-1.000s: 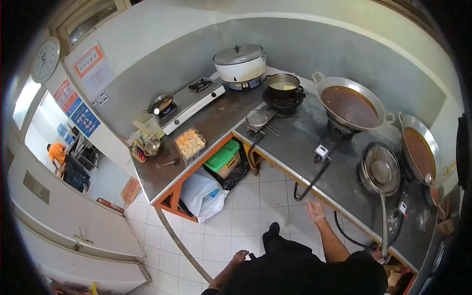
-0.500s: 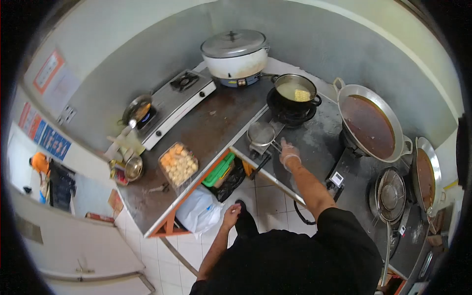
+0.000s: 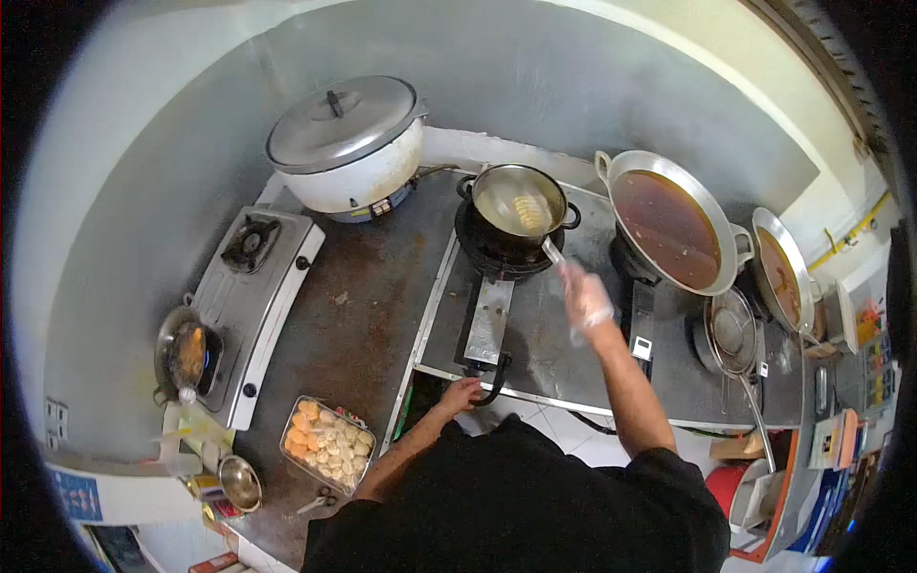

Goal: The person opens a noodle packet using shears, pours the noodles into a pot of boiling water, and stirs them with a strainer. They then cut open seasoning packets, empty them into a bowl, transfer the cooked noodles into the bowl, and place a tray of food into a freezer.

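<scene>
My right hand (image 3: 585,298), in a clear plastic glove, grips the handle of a strainer (image 3: 552,251), which reaches into the black-handled pot (image 3: 492,231). A block of noodles (image 3: 532,215) sits in the pale liquid there; the strainer's bowl is hard to make out. My bare left hand (image 3: 460,394) is closed at the front of the burner (image 3: 489,325), its fingertips at the dark stove knob (image 3: 475,371) beside a black hose (image 3: 497,380).
Left, a two-burner stove (image 3: 272,306) carries a small pan with food (image 3: 191,355). A tray of balls (image 3: 328,444), scissors (image 3: 320,500) and a metal bowl (image 3: 239,482) lie nearby. A rice cooker (image 3: 353,181) stands behind. Right are big woks (image 3: 669,224) of brown liquid and mesh skimmers (image 3: 734,334).
My right hand has lifted the strainer off the front of the burner and brought it to the pot. My left hand has moved forward to the burner's knob. The view has shifted.
</scene>
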The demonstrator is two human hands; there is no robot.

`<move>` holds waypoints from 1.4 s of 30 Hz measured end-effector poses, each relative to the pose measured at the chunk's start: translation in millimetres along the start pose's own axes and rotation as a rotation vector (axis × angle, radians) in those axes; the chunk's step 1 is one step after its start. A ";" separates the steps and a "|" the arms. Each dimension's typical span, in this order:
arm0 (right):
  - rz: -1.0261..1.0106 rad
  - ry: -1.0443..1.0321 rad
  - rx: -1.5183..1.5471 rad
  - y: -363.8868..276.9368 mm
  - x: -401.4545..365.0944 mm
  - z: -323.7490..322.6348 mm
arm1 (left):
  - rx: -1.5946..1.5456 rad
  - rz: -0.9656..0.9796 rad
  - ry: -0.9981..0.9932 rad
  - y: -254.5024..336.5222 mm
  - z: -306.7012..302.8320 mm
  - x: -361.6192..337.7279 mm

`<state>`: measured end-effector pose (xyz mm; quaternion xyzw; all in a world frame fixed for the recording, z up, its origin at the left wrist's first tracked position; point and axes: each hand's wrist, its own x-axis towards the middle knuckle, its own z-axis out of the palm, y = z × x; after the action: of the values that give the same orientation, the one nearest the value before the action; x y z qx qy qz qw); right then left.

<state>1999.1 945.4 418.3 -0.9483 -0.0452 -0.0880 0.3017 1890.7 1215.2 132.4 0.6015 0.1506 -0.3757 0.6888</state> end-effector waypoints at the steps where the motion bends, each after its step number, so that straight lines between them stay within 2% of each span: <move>1: -0.106 0.103 -0.222 8.7 20.9 -5.0 | 0.003 -0.001 -0.018 3.0 -0.2 4.6; 2: -0.179 0.196 -0.246 15.0 41.8 -13.2 | -0.009 -0.018 -0.017 4.5 -0.9 9.7; 3: -0.033 0.121 -0.343 -0.3 64.3 -22.5 | -0.021 -0.036 -0.014 2.6 -1.9 13.9; 4: 0.037 0.053 -0.417 -23.9 79.8 -34.4 | -0.076 -0.041 -0.057 -4.1 -7.0 22.4; 5: 0.044 0.057 -0.424 -20.7 100.8 -30.5 | -0.073 -0.042 -0.067 0.5 -8.2 22.0; 7: 0.074 -0.142 -0.609 -0.5 136.6 -7.8 | 0.058 -0.088 -0.045 12.6 -7.8 15.8; 12: 0.052 -0.225 -0.613 27.8 170.3 43.1 | 0.084 -0.085 -0.113 20.6 -12.6 14.7; 14: -0.032 -0.301 -0.670 26.7 175.4 42.0 | 0.088 -0.109 -0.114 18.5 -14.9 17.3; 17: -0.031 -0.255 -0.698 29.0 189.8 23.6 | 0.070 -0.050 -0.092 9.8 -18.2 26.8; 18: 0.139 -0.138 -0.568 -3.6 178.4 6.2 | 0.065 -0.053 -0.092 8.5 -17.8 29.2; 21: 0.057 -0.219 -0.688 -4.6 179.5 5.3 | 0.115 -0.047 -0.053 3.0 -15.4 33.5; 23: 0.094 -0.196 -0.655 4.6 183.5 8.6 | 0.103 0.041 -0.028 -0.7 -13.8 34.5; 25: 0.131 -0.174 -0.616 18.3 189.5 12.2 | 0.043 0.043 -0.036 -4.1 -12.3 35.0; 27: 0.117 -0.370 -0.695 37.2 201.1 9.9 | -0.013 0.045 -0.045 -4.8 -12.4 35.0; 31: -0.066 -0.422 -0.821 78.4 214.2 14.9 | -0.122 0.072 -0.051 -9.0 -8.7 34.6; 32: -0.034 -0.420 -0.806 38.1 200.8 -4.2 | -0.185 0.074 -0.045 -10.8 -7.1 33.6; 35: -0.015 -0.342 -0.772 25.9 194.3 -10.7 | -0.140 0.096 0.000 -7.7 -2.9 31.1; 36: 0.058 -0.320 -0.707 14.9 189.7 -16.3 | -0.141 0.095 0.000 -5.4 -0.5 29.7; 40: 0.060 -0.286 -0.661 49.2 200.0 0.0 | -0.208 0.113 0.043 -2.9 2.3 30.2; 42: 0.042 -0.373 -0.723 71.5 211.7 11.0 | -0.222 0.113 0.043 -3.2 2.1 29.9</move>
<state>2218.1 900.5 410.2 -0.9936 -0.0461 0.0816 -0.0627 1908.1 1203.2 110.9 0.5371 0.1718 -0.3042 0.7677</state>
